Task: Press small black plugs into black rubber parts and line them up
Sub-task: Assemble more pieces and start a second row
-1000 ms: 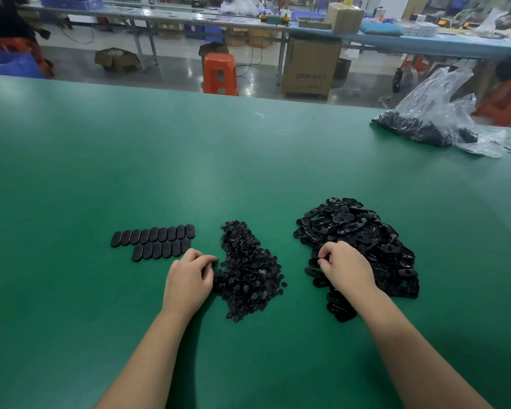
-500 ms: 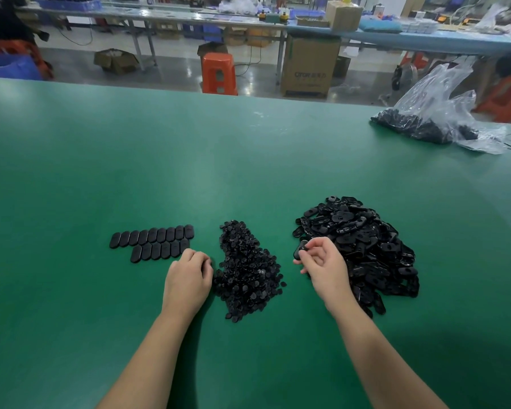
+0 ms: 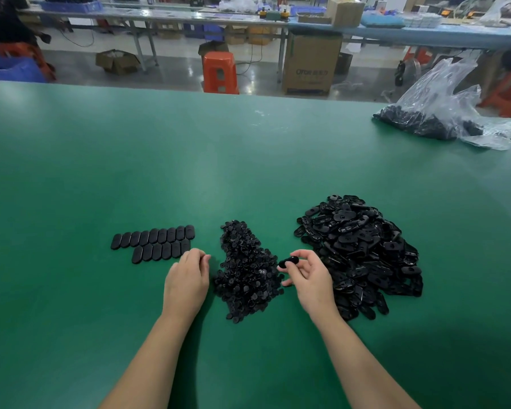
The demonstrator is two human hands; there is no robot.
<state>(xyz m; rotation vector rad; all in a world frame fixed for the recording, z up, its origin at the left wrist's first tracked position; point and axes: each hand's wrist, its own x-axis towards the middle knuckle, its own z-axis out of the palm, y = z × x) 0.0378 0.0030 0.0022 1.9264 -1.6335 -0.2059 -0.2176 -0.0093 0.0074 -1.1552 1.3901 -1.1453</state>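
A heap of small black plugs (image 3: 245, 273) lies in the middle of the green table (image 3: 248, 160). To its right is a bigger pile of black oval rubber parts (image 3: 363, 246). Two rows of lined-up rubber parts (image 3: 157, 242) lie to the left. My right hand (image 3: 310, 276) pinches one black rubber part (image 3: 288, 262) between thumb and fingers, just above the plug heap's right edge. My left hand (image 3: 188, 278) sits with curled fingers at the heap's left edge; its fingertips are hidden, so whether it holds a plug is unclear.
A clear plastic bag (image 3: 443, 107) with more black parts lies at the table's far right. Beyond the far edge stand an orange stool (image 3: 220, 72), a cardboard box (image 3: 310, 66) and other workbenches.
My right hand lifted out of the rubber-part pile with one part and carried it left toward the plug heap. My left hand stayed at the heap's left edge.
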